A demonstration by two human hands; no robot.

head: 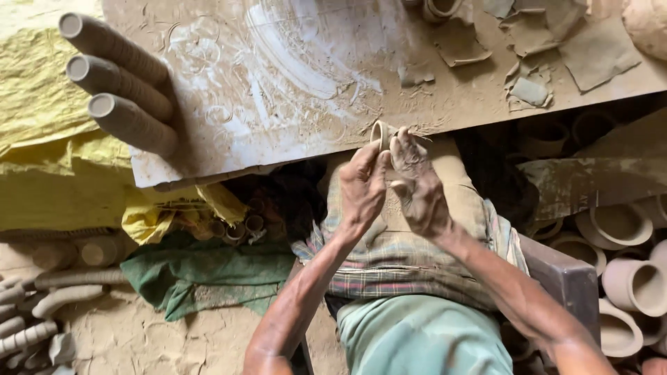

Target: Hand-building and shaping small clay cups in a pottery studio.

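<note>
1. Hands meet at the near edge of the clay-smeared board (292, 83): the left hand (363, 186) and right hand (415, 184) together pinch a small clay cup (380, 133), fingers closed around its wall, its open mouth turned toward the left.
2. Cup position: it sits just at the board's near edge, above the person's checked cloth-covered lap (396, 257), held up rather than resting on the board as far as the view shows.
3. Work that looks done: three long stacks of finished cups (121, 87) lie on the board's far left corner, tilted, side by side; more stacks lie on the dusty ground (42, 305) at the near left.
4. More finished ware: wider clay bowls (618, 229) crowd the right side, below the board.
5. Work apparently left: flat scraps of clay (556, 48) lie scattered on the board's far right, and a lump of clay (649, 24) shows at the far right corner, so material appears to remain.
6. Judgement: the cup in hand looks formed but is still being fingered, so it seems not yet ready to join a stack.
7. Surroundings: yellow sheeting (48, 139) and a green cloth (201, 274) lie to the left.
</note>
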